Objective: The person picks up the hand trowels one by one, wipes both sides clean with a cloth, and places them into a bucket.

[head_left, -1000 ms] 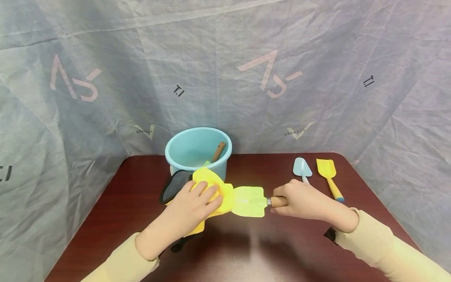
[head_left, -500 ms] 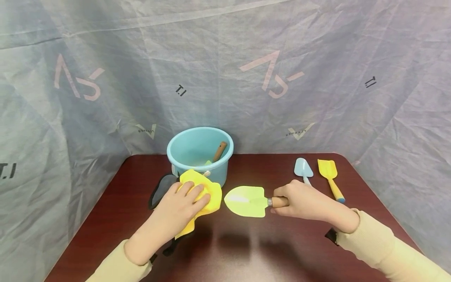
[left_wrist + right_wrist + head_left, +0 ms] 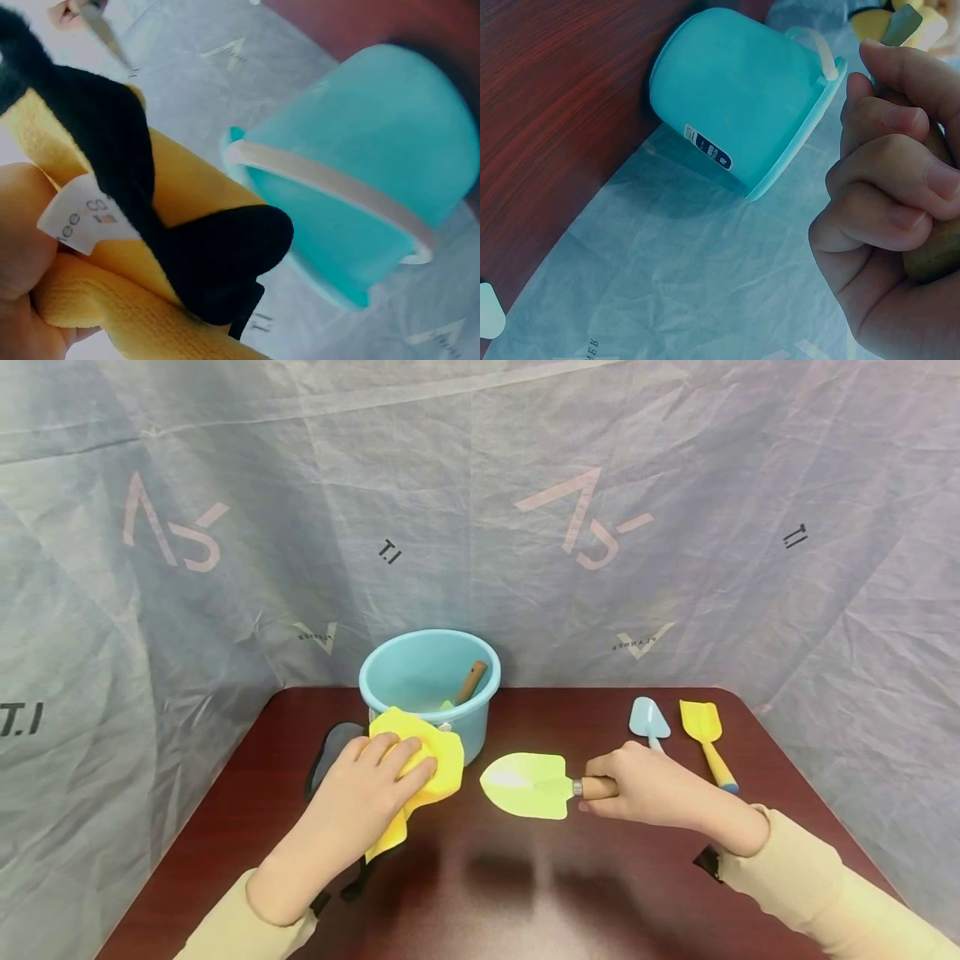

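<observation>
Yellow cloth (image 3: 442,760) slid off to the left with the left hand (image 3: 375,781) since a second ago, when it was overlapping the blade tip. Trowel (image 3: 525,785) and right hand (image 3: 637,785) barely budged, so now there's a small gap and the whole yellow-green blade shows.

That gap's the bit to watch imo. The trowel is up over the middle of the desk (image 3: 555,710), shadow underneath, long axis running side to side, pretty much parallel to the far edge. Tip points left at the cloth, wooden handle's in the right fist, fingers wrapped well round it. So right hand owns the trowel, and the left is just off the tip, bunching the cloth in its grip. Left wrist cam shows black patches (image 3: 232,259) and a white label (image 3: 94,214) on it.

Bucket (image 3: 471,735) is near the desk's far edge, left of centre, with a brown handle (image 3: 472,682) poking up inside. Left hand looks like the nearer one to it; can't tell if the cloth touches it. Blue shovel (image 3: 648,718) and yellow shovel (image 3: 701,721) lie toward the far right corner.
</observation>
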`<action>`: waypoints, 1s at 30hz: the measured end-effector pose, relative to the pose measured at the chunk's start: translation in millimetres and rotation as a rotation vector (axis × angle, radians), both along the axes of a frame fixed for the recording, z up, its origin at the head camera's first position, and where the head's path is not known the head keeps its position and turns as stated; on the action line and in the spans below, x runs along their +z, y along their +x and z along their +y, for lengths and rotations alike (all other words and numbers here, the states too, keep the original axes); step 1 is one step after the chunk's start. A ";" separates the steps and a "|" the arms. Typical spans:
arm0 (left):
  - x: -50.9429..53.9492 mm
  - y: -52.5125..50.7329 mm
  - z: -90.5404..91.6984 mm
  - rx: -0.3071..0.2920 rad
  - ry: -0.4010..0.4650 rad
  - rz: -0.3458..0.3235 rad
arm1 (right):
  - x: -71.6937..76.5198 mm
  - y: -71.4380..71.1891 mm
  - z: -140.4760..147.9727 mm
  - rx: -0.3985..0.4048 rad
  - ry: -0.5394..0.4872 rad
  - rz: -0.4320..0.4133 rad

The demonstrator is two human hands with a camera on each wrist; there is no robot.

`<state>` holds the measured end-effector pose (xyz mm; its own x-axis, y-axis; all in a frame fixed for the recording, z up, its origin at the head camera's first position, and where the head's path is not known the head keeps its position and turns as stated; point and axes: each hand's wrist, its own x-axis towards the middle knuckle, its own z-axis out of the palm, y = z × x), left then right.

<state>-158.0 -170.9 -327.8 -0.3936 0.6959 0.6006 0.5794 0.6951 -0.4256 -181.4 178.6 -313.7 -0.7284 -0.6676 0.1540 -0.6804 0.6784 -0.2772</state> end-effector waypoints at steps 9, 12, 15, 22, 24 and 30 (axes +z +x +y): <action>23.3 3.7 33.0 -0.079 0.078 0.142 | -0.9 -1.1 -2.3 -0.006 -0.010 -0.006; 28.9 4.5 47.3 -0.104 0.073 0.159 | -1.8 -2.2 -3.5 -0.006 -0.013 -0.004; 31.9 4.0 60.4 -0.131 0.063 0.174 | -2.9 -3.7 -4.8 -0.003 -0.018 0.004; 28.0 -0.4 84.0 -0.138 -0.010 0.178 | -3.9 -7.2 -8.4 0.010 -0.029 0.010; 25.2 -1.4 88.7 -0.148 -0.027 0.178 | -3.3 -7.6 -10.1 0.016 -0.034 0.012; 16.9 -3.2 98.0 -0.172 -0.063 0.182 | -1.8 -7.1 -14.3 0.009 -0.025 0.003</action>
<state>-161.2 -73.0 -310.9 -0.1556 0.7816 0.6041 0.5972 0.5615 -0.5728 -188.5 164.3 -315.5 -0.7220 -0.6699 0.1729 -0.6872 0.6654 -0.2915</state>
